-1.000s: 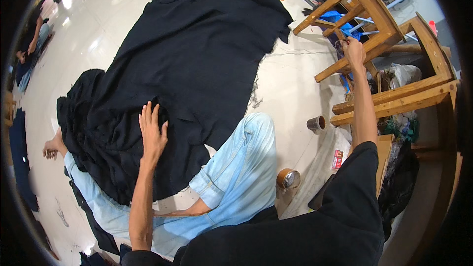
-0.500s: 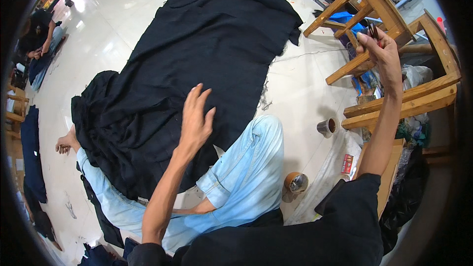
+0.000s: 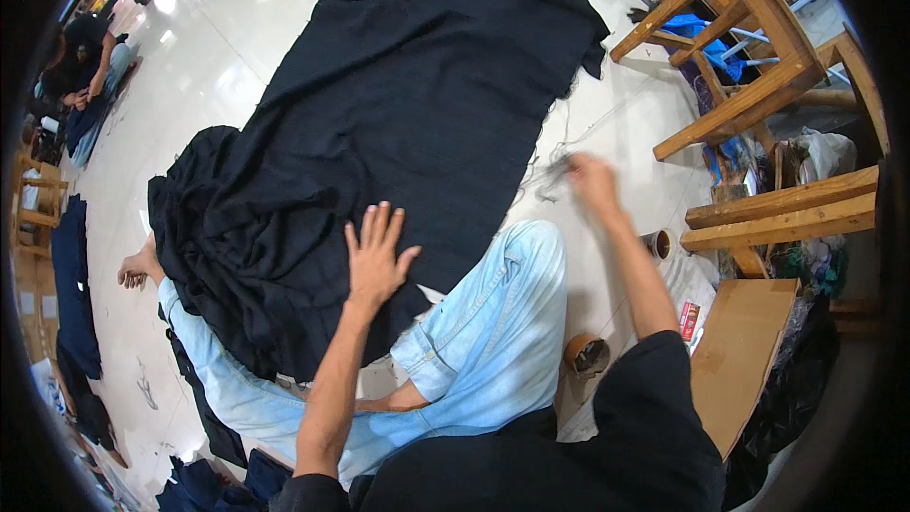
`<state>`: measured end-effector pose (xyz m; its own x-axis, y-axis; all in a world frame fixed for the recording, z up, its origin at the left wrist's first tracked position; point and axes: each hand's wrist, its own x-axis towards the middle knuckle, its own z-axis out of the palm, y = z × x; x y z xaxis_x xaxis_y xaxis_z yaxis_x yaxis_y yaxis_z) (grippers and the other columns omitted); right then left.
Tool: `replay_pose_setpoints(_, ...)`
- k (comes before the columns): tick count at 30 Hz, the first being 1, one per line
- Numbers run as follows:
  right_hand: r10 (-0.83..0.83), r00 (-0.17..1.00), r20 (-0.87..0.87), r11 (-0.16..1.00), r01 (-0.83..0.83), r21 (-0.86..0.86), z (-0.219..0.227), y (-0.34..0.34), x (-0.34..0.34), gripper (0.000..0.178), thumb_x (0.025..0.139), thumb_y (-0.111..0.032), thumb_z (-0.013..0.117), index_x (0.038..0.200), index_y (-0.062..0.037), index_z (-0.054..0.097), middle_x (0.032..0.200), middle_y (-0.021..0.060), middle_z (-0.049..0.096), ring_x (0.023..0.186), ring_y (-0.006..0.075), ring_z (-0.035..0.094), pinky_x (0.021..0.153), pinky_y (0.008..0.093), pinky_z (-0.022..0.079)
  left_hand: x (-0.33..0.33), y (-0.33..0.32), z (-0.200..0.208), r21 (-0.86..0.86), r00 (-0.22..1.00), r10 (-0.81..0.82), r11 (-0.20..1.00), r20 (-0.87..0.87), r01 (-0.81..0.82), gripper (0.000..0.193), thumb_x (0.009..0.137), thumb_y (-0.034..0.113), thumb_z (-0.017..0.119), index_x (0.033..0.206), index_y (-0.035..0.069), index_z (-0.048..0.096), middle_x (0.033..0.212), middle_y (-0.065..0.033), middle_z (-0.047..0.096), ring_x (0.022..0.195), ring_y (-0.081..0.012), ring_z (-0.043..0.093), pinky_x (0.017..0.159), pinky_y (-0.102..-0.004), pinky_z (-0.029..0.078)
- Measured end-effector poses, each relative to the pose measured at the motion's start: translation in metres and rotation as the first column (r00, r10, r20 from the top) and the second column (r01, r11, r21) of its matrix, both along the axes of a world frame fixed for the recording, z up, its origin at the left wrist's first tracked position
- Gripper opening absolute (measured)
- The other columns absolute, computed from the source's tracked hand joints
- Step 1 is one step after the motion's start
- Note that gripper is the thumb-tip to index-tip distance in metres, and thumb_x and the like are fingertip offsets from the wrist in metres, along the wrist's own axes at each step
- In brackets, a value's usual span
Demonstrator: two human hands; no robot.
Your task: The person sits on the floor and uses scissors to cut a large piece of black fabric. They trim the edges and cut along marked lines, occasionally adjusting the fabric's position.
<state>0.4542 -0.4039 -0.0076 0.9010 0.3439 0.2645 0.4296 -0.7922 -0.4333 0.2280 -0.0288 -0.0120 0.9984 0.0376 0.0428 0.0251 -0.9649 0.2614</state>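
Observation:
A large black cloth (image 3: 427, 104) lies spread over the floor, bunched into folds at its near left. My left hand (image 3: 376, 261) rests flat on the cloth near my knee, its fingers spread. Past the cloth's right edge, my right hand (image 3: 594, 188) is closed and smeared by motion. Small thread snips (image 3: 559, 171) show as a dark blur at its fingertips; whether the blades are apart cannot be made out. Loose dark threads (image 3: 548, 195) hang from the frayed edge beside them.
Wooden stools (image 3: 720, 47) stand at the right. Below them are a cup (image 3: 656, 245), a brown roll (image 3: 587, 355), a small red box (image 3: 689, 320) and a cardboard sheet (image 3: 744, 360). Another person (image 3: 90, 76) sits at the far left, near folded dark cloth (image 3: 76, 284).
My right hand has swung down and left from beside the stools to the cloth's right edge, carrying the snips. My left hand has lowered and flattened onto the cloth.

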Motion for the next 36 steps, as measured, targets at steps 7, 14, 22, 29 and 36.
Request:
replay_pose_setpoints(7,-0.593,0.723,0.355,0.621,0.691,-0.37,0.157,-0.171,0.119,0.022,0.089,-0.022,0.062,0.097,-0.0038,0.072,0.093,0.0239,0.072,0.09,0.0432,0.07,0.079,0.0526,0.055,0.02,0.106,-0.008,-0.112,0.991,0.126,0.986,0.046,-0.12,0.062,0.097,0.03,0.058,0.152,0.011,0.038,0.163,-0.0117,0.024,0.151,-0.0329,0.019,0.12,-0.0537,0.018)
replay_pose_setpoints(14,-0.137,0.984,-0.116,0.944,0.094,-0.316,0.15,-0.004,0.042,0.019,0.088,-0.017,0.063,0.095,-0.003,0.073,0.087,0.0244,0.07,0.083,0.0411,0.068,0.077,0.0468,0.053,0.031,0.03,0.037,-0.226,0.989,0.108,0.971,0.103,-0.082,0.057,0.09,0.011,0.064,0.144,0.005,0.047,0.159,-0.0188,0.029,0.149,-0.0367,0.023,0.123,-0.0503,0.015)
replay_pose_setpoints(22,0.247,0.793,-0.556,0.945,-0.069,0.321,0.162,0.073,0.004,0.031,0.083,-0.025,0.075,0.096,0.0021,0.069,0.083,0.0178,0.072,0.079,0.0309,0.071,0.072,0.0418,0.052,0.152,-0.121,0.078,-0.639,0.975,0.034,0.76,0.221,0.118,0.078,0.084,0.002,0.066,0.152,0.004,0.029,0.159,-0.0222,0.024,0.133,-0.0398,0.047,0.109,-0.0464,0.04)
replay_pose_setpoints(29,-0.12,0.992,0.031,0.979,0.123,-0.16,-0.005,0.067,0.02,0.023,0.084,-0.014,0.069,0.104,-0.0035,0.066,0.095,0.0177,0.07,0.084,0.0362,0.069,0.076,0.0468,0.054,0.121,-0.093,0.033,-0.27,0.965,0.198,0.951,0.171,-0.147,0.073,0.086,0.01,0.066,0.149,-0.003,0.032,0.156,-0.0245,0.029,0.146,-0.0412,0.026,0.119,-0.0561,0.02)
replay_pose_setpoints(36,-0.337,0.851,0.403,0.713,0.51,-0.481,0.042,-0.154,0.126,0.015,0.09,-0.011,0.055,0.086,-0.0018,0.067,0.081,0.0181,0.071,0.077,0.0382,0.071,0.069,0.0499,0.055,0.039,0.039,-0.02,-0.148,0.979,0.202,0.97,0.04,-0.194,0.064,0.1,0.027,0.055,0.152,-0.001,0.029,0.162,-0.0208,0.021,0.151,-0.0353,0.015,0.124,-0.0449,0.009)
